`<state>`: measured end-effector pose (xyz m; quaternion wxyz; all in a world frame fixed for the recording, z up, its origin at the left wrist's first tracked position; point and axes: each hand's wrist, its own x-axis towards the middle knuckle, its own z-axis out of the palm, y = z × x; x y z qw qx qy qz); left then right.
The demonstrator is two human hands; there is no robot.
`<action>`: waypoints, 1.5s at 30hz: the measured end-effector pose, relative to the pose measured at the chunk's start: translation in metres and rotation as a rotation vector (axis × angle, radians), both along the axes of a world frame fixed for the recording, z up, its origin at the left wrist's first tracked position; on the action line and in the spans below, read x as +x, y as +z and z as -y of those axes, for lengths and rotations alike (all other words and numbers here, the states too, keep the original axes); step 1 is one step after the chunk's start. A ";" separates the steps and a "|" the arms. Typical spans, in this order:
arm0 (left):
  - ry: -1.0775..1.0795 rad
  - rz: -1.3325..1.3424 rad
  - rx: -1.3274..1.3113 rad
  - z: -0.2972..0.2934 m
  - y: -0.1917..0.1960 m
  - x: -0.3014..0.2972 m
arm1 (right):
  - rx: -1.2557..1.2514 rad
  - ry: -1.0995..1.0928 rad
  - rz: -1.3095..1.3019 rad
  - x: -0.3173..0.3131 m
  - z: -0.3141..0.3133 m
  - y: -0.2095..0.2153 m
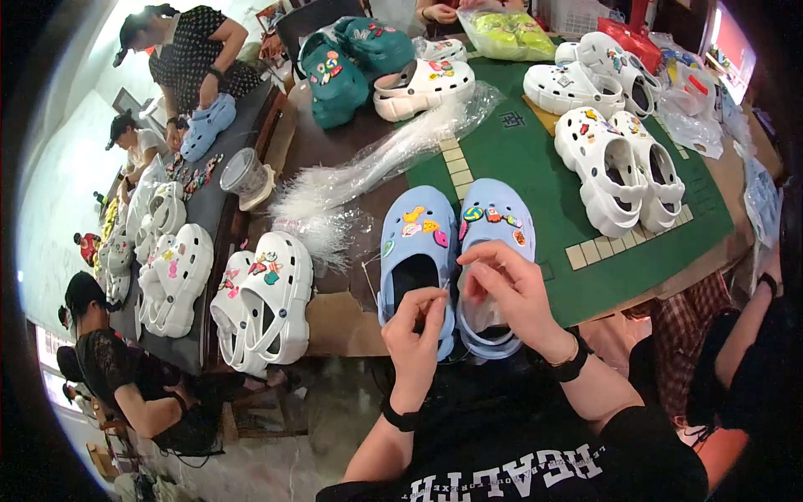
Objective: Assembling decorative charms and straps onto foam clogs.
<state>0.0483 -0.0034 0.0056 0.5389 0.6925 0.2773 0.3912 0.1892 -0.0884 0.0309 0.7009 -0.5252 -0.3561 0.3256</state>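
A pair of light blue clogs stands side by side in front of me at the table edge, the left clog [410, 243] and the right clog [502, 217], toes pointing away. Colourful charms [422, 224] dot their uppers. Above the left clog's heel opening, my left hand [416, 326] is closed, thumb and fingertips pinched together. My right hand [514, 293] hovers over the right clog with fingers curled in a pinch. Anything between either hand's fingertips is too fine to make out. Something see-through [485, 311] shows below my right fingers; whether I hold it is unclear.
Behind the clogs lies a clear bag of thin white plastic strands [335, 197]. White clogs [272, 301] stand at left, more white clogs [606, 167] on the green mat [535, 276], green clogs [330, 79] farther back. A lidded tub [247, 176] sits left. Several people work nearby.
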 end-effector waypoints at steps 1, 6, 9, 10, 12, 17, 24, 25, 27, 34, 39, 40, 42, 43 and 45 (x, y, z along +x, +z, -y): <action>0.040 0.006 0.000 0.003 0.002 -0.004 | 0.031 -0.003 -0.052 -0.002 0.002 0.004; 0.488 0.206 0.249 -0.014 0.006 -0.060 | -0.040 -0.094 0.357 0.004 0.012 0.011; 0.883 0.014 0.366 -0.037 0.040 -0.115 | -0.113 -0.060 0.826 0.003 0.019 0.011; 1.129 -0.298 1.053 -0.042 0.052 -0.124 | -0.104 -0.093 1.006 -0.006 0.014 0.009; 1.175 0.117 0.787 -0.054 0.068 -0.151 | -0.189 -0.125 1.272 -0.016 0.011 0.012; 1.620 0.296 1.043 -0.063 0.102 -0.207 | -0.294 -0.113 1.396 -0.040 -0.015 0.005; 0.978 0.024 0.422 -0.031 0.059 -0.137 | -0.375 -0.096 1.351 -0.031 -0.019 0.001; 0.609 0.008 0.257 -0.051 0.011 -0.158 | -0.306 -0.103 1.342 -0.024 -0.017 -0.007; 0.427 -0.028 0.204 -0.026 0.018 -0.108 | -0.274 -0.042 1.316 -0.028 -0.024 -0.005; 0.095 0.166 -0.280 -0.029 -0.035 -0.057 | -0.242 0.062 1.387 -0.010 -0.003 0.006; -0.055 0.048 -0.384 -0.032 -0.045 -0.059 | -0.432 0.082 1.351 -0.019 0.027 0.026; -0.087 -0.051 -0.282 -0.037 -0.061 -0.064 | -0.418 0.033 1.349 -0.024 0.030 0.021; -0.083 -0.119 -0.529 -0.035 -0.052 -0.066 | -0.402 0.012 1.382 -0.023 0.027 0.005; -0.068 -0.058 -0.501 -0.027 -0.034 -0.066 | -0.407 0.039 1.342 -0.017 0.026 0.005; -0.109 -0.009 -0.430 -0.018 -0.014 -0.066 | -0.366 0.024 1.324 -0.004 0.034 0.012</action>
